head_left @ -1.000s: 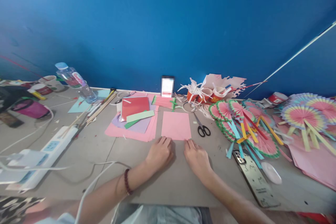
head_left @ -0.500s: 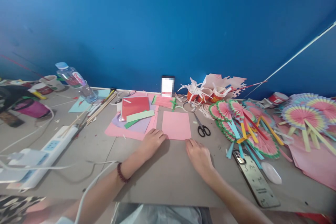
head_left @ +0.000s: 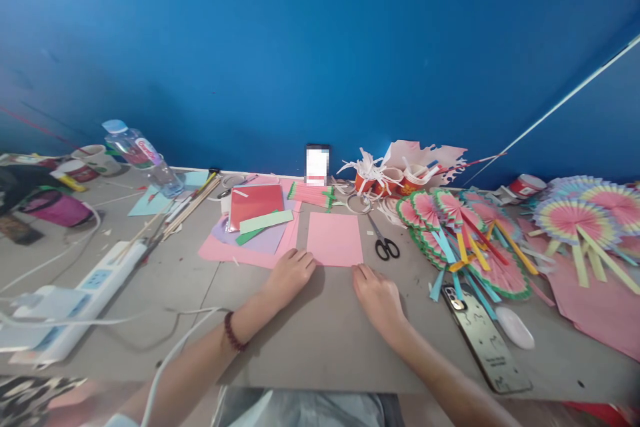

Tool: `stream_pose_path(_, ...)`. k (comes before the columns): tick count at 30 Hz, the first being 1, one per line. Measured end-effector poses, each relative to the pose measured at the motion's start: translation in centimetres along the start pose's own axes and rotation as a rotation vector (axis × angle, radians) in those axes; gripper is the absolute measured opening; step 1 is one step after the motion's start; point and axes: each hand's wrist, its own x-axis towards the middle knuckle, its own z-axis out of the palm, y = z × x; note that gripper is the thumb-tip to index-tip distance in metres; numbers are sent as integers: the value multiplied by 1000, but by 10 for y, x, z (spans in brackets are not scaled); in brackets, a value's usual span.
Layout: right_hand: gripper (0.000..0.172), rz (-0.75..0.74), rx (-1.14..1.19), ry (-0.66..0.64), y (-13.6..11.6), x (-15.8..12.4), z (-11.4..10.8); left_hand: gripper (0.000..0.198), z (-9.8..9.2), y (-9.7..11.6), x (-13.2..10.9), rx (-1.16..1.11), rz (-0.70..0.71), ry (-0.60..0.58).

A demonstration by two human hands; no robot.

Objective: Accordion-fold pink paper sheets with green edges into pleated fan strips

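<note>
A square sheet of pink paper (head_left: 335,239) lies flat on the grey table in front of me. My left hand (head_left: 295,271) rests at its near left corner, fingers curled and closed at the edge. At the near right corner, my right hand (head_left: 379,291) has its fingers pressed together on the paper's edge; the thumb is mostly hidden. Just right of the sheet lie black-handled scissors (head_left: 386,245). Beyond it sits a pleated pink paper strip with green edges (head_left: 313,194), below a propped phone with a blurred screen (head_left: 317,165).
Left of the sheet are a red packet (head_left: 256,205) and coloured papers. Farther left stand a water bottle (head_left: 145,157) and a power strip (head_left: 93,300) with white cables. On the right lie folded paper fans (head_left: 575,223), a phone (head_left: 487,340) and a white mouse-shaped object (head_left: 515,328).
</note>
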Motion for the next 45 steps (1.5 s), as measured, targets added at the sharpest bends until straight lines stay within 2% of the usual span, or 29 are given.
stream_pose_path(9, 26, -23, -5, 10, -1, -1, 0, 14, -7, 10, 2, 20, -35, -13)
stream_pose_path(15, 24, -4, -3, 15, -6, -1, -2, 18, -5, 25, -5, 20, -128, -92)
stream_pose_path(22, 41, -41, -59, 16, -15, -3, 0, 16, -12, 37, -8, -8, -170, -146)
stream_pose_path(28, 43, -63, -95, 10, -19, -3, 4, 45, -16, 51, -8, -28, -249, -93)
stream_pose_path(34, 39, -59, -99, 61, -17, -4, 8, 46, -20, 57, -6, -59, -296, -61)
stream_pose_path(39, 19, -12, 121, 186, -4, 0, 8, 32, -13, 59, -5, -85, -272, -31)
stream_pose_path(45, 22, 44, 510, 243, 20, 12, 10, 35, -3, 63, -8, -22, -231, -26)
